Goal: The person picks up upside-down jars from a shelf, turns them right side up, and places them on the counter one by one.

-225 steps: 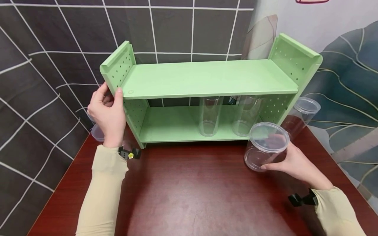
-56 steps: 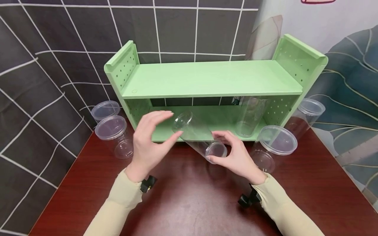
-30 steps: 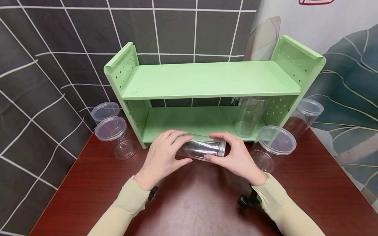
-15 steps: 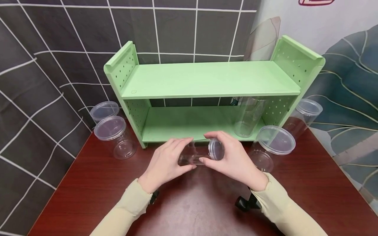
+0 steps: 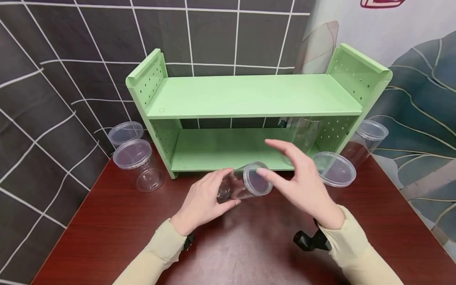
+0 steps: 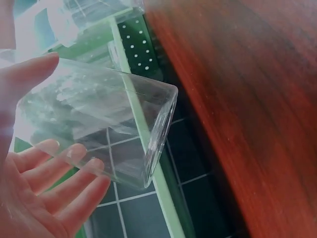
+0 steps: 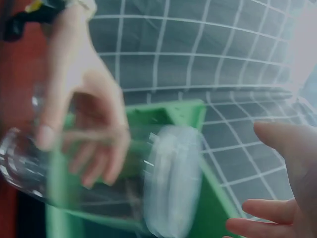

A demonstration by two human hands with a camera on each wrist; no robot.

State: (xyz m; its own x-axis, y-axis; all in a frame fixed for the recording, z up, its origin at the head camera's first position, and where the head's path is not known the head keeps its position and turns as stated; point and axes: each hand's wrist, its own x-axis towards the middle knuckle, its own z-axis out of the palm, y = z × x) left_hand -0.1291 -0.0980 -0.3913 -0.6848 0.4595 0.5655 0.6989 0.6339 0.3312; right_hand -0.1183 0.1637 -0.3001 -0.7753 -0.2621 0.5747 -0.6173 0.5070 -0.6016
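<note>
A clear plastic jar [image 5: 238, 185] with a translucent screw lid [image 5: 257, 180] lies tilted in the air before the green shelf [image 5: 231, 151]. My left hand [image 5: 199, 202] grips its body near the base, thumb below and fingers above in the head view. The left wrist view shows the jar's bare base end [image 6: 161, 139] beyond the fingers. My right hand [image 5: 306, 184] is spread to the right of the lid, holding nothing. In the right wrist view, a gap separates that hand [image 7: 292, 183] from the blurred lid [image 7: 173, 183].
Another tall jar [image 5: 306, 132] stands on the lower shelf at right, partly behind my right hand. Two lidded jars [image 5: 147, 176] stand left of the shelf. A wide jar's lid [image 5: 336, 170] and another lidded jar [image 5: 368, 138] are at right. Dark red table [image 5: 228, 253] lies below.
One jar has left the lower shelf since the oldest frame. Both hands held it lying sideways; now my right hand has let go and moved right, and the lid end has turned towards me.
</note>
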